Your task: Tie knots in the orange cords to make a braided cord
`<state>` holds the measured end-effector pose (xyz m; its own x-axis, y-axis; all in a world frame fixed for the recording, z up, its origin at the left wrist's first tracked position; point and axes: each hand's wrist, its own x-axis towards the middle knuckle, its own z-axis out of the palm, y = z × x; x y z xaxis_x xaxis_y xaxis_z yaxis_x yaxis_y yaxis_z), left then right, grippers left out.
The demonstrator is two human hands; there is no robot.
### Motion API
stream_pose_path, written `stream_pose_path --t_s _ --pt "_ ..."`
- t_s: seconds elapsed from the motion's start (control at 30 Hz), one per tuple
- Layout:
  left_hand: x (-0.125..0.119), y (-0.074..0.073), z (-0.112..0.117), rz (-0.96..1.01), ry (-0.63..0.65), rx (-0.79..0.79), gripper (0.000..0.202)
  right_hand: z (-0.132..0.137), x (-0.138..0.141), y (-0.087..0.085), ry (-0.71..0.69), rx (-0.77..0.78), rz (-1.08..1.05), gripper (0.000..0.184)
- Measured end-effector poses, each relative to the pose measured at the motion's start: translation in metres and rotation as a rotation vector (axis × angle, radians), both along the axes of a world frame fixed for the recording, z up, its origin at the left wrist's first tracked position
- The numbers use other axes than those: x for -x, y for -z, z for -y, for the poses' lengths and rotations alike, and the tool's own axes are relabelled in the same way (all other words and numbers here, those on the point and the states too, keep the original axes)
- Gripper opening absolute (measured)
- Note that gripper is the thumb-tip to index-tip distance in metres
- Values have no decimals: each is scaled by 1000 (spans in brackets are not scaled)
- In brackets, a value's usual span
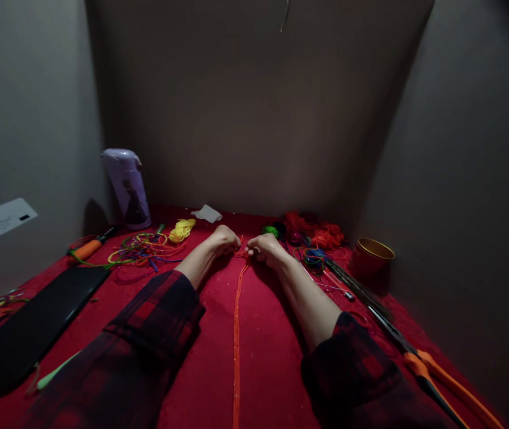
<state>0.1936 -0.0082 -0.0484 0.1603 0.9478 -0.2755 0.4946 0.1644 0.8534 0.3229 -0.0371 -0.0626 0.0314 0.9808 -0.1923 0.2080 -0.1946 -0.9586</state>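
Left hand (224, 239) and right hand (264, 247), both fisted, pinch the far end of an orange braided cord (236, 333) at table centre. The cord runs near along the red cloth (272, 357) between the forearms. Likely light, limp, slightly grippy; best held just beside the knot. Thin, bright orange, evenly plaited. Orange-handled scissors (433, 372) lie near right.

Red-clothed table (272, 357) with cords (142, 247), tin (371, 259), scissors (433, 369).
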Motion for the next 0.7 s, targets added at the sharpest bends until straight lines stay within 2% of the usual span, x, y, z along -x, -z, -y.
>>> stream_pose_path --t_s 0.27,0.4,0.6,0.7 --pt "0 0 -1 -66 10 -43 8 5 9 -5 -65 -6 -54 4" --pt "1 -3 0 -111 -9 -60 2 6 8 -7 -74 13 -52 5" --pt "3 -7 4 -131 0 -92 11 5 6 -4 -73 31 -69 10" --pt "4 -5 3 -134 30 -94 13 4 6 -4 -80 57 -84 7"
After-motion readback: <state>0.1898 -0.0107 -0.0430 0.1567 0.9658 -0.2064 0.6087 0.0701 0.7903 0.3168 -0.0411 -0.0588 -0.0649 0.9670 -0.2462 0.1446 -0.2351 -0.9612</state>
